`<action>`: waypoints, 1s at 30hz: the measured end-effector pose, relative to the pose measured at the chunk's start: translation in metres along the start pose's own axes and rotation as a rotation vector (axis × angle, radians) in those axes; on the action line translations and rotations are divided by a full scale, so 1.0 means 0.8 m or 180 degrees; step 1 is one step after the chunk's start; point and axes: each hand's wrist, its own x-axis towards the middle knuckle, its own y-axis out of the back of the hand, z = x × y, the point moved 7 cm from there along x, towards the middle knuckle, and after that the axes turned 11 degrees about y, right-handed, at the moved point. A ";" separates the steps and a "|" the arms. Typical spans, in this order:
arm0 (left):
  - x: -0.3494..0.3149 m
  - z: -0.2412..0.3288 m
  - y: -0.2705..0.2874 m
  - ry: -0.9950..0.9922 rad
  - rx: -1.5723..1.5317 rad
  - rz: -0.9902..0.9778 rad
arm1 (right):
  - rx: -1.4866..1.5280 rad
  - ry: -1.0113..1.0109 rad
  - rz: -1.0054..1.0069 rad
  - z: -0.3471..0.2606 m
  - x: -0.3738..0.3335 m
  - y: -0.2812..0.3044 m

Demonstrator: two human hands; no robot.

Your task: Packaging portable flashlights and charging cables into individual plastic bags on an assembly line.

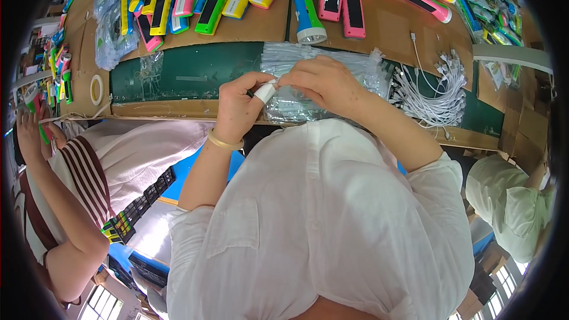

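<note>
My left hand (238,102) is closed, with a small white piece (265,92) at its thumb and fingertips; whether that is a wrap on the thumb or a separate thing I cannot tell. Close against it, the bent fingers of my right hand (325,82) pinch at the upper end of the white piece, and what they grip is hidden. Under both hands lies a pile of clear plastic bags (290,106). A bundle of white cables (435,98) sits to the right, one of them (416,56) stretching up from it.
Colourful flashlights (305,9) with dark panels lie across brown cardboard (379,38) at the far side. Packed bags (111,18) stand at far left, a tape roll (96,89) below them. A co-worker's hands (29,133) hold a flashlight at left; another person's sleeve (504,201) is at right.
</note>
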 end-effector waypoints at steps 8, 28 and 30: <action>-0.003 0.011 -0.007 -0.0257 -0.0105 0.0005 | 0.0279 -0.0150 -0.0060 0.010 -0.004 0.006; -0.022 0.073 -0.059 -0.2159 0.0656 -0.1030 | 0.0122 -0.3026 0.1117 0.190 -0.069 0.138; -0.024 0.074 -0.058 -0.2160 0.0542 -0.1014 | 0.1228 -0.2652 0.1177 0.191 -0.079 0.125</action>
